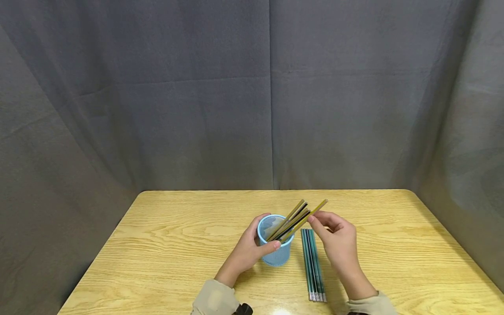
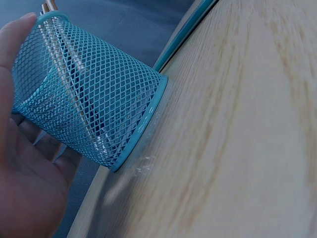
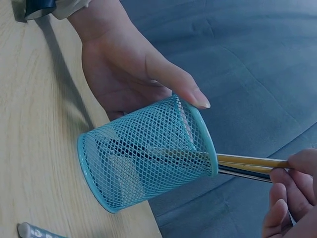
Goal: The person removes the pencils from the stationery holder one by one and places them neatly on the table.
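My left hand [image 1: 248,250] holds a light blue mesh pen cup [image 1: 276,257] around its side, the thumb over the rim. Several yellow and black pencils [image 1: 296,211] lean out of the cup toward the right. Between thumb and fingertips, my right hand [image 1: 339,238] pinches a yellow pencil [image 1: 322,204] whose lower end is inside the cup. Through the mesh in the left wrist view, the pencils' lower parts [image 2: 79,104] slant down to the base. The cup's bottom rim [image 3: 91,181] is close to the tabletop in the right wrist view.
To the right of the cup, several green and dark pencils [image 1: 313,267] lie side by side on the wooden table [image 1: 177,253], their ends toward me. Grey cloth [image 1: 197,109] hangs behind the table and along both sides.
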A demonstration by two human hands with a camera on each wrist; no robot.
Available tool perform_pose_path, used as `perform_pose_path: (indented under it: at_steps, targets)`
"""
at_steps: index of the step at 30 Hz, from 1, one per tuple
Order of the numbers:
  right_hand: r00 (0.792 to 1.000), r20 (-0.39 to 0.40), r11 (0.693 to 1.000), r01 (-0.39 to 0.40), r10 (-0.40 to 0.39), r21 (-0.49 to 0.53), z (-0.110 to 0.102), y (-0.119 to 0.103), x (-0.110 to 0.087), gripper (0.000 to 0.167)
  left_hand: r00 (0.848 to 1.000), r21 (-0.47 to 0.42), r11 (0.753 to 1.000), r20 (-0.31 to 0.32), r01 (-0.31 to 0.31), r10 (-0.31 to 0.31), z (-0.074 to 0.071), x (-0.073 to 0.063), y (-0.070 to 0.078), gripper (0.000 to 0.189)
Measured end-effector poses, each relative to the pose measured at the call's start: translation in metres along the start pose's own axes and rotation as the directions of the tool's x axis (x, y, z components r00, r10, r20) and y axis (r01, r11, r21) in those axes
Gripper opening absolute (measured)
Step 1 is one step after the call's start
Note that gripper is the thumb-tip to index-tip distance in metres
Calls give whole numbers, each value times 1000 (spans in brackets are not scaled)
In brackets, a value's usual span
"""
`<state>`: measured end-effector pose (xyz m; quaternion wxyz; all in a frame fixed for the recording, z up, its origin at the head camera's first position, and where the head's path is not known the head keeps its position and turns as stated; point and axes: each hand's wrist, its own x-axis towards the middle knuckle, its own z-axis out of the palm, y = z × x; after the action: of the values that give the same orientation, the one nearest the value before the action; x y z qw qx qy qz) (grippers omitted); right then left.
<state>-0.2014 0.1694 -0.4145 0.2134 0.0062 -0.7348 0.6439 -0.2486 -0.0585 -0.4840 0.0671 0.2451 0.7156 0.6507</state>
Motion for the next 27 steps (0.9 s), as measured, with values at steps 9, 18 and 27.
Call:
perform_pose_path:
  at_steps: [9, 18, 27]
  targets:
    - [999, -38, 1000, -14, 15, 22, -4, -2, 3, 22, 1000, -16, 1000, 5, -6, 6, 0, 1, -1, 70]
    - [999, -53, 999, -5, 8, 47, -6, -5, 4, 21, 1000, -16, 1000, 6, -9, 9, 0, 0, 0, 71]
    - [998, -66, 995, 19, -13, 93, -9, -10, 5, 18, 1000, -18, 1000, 3, -10, 10, 1, 0, 1, 71]
